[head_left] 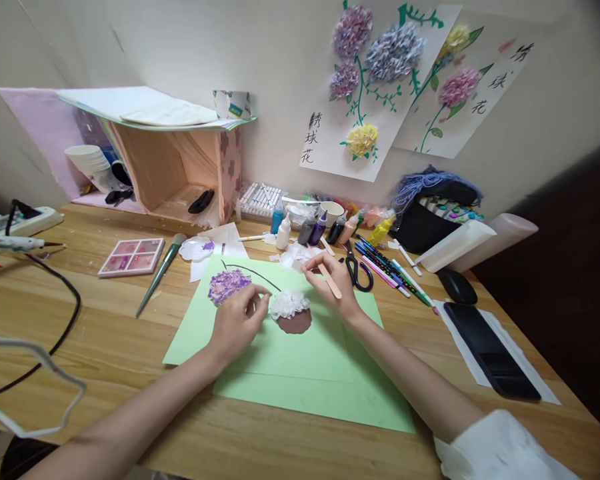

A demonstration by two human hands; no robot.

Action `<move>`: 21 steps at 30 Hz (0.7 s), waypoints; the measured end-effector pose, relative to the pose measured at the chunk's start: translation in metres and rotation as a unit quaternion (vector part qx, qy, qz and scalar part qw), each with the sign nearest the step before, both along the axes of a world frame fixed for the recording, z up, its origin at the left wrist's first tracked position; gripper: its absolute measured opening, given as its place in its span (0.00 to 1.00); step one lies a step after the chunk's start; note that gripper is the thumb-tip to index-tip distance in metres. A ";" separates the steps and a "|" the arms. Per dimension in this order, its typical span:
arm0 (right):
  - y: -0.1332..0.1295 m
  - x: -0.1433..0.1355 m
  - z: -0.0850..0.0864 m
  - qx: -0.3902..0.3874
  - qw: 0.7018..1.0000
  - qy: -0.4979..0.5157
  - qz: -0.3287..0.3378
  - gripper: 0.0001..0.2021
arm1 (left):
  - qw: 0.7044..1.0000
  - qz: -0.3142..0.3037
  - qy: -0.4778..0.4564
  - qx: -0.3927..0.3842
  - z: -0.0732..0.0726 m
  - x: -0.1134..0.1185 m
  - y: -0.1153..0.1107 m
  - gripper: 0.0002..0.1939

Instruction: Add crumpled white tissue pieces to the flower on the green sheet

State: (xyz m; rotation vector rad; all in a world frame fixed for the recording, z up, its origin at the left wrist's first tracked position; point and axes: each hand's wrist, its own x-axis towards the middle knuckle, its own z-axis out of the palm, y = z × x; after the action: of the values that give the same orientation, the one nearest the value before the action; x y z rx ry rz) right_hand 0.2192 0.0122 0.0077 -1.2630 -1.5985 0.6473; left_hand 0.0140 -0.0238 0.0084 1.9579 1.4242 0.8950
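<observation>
Green paper (300, 393) lies on the wooden table under both hands. On it are a purple paper flower (229, 285), a drawn dark stem and a brown round patch (296, 323) whose upper part is covered with white crumpled pieces (290, 304). My left hand (240, 317) rests between the purple flower and the white pieces, thumb and fingers curled close together; anything between them is too small to make out. My right hand (333, 283), right of and above the white pieces, holds a flat wooden stick (330, 281) in its closed fingers, beside white scraps (297, 257).
Paint bottles (317, 229), black scissors (353, 268) and pens (387, 267) stand or lie behind the paper. A brush (161, 273) and a pink palette (131, 257) are at the left, a phone (491, 350) and mouse (457, 286) at the right.
</observation>
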 end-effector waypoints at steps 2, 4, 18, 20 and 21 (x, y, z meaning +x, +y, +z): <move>-0.025 -0.003 0.001 -0.041 0.997 0.055 0.041 0.03 | 0.998 -0.026 -0.003 0.050 0.006 0.004 0.002 0.12; -0.047 -0.006 -0.002 -0.055 0.994 0.076 0.060 0.03 | 0.996 -0.074 -0.028 0.041 0.010 0.009 0.005 0.12; -0.080 -0.008 -0.030 0.073 0.988 0.127 0.056 0.12 | 0.987 -0.114 -0.099 -0.060 0.017 -0.009 0.008 0.09; -0.081 -0.004 -0.031 0.059 0.988 0.106 0.091 0.19 | 0.988 -0.077 -0.113 -0.077 0.021 -0.018 0.014 0.09; -0.080 -0.003 -0.031 0.044 0.989 0.087 0.108 0.21 | 0.987 -0.066 -0.116 -0.091 0.021 -0.021 0.016 0.09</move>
State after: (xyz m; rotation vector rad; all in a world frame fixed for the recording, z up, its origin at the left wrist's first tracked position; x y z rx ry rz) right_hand 0.2159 -0.0679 -0.0230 -0.9493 -1.6118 0.7912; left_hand -0.0068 -0.0081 0.0297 1.7277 1.1859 0.8682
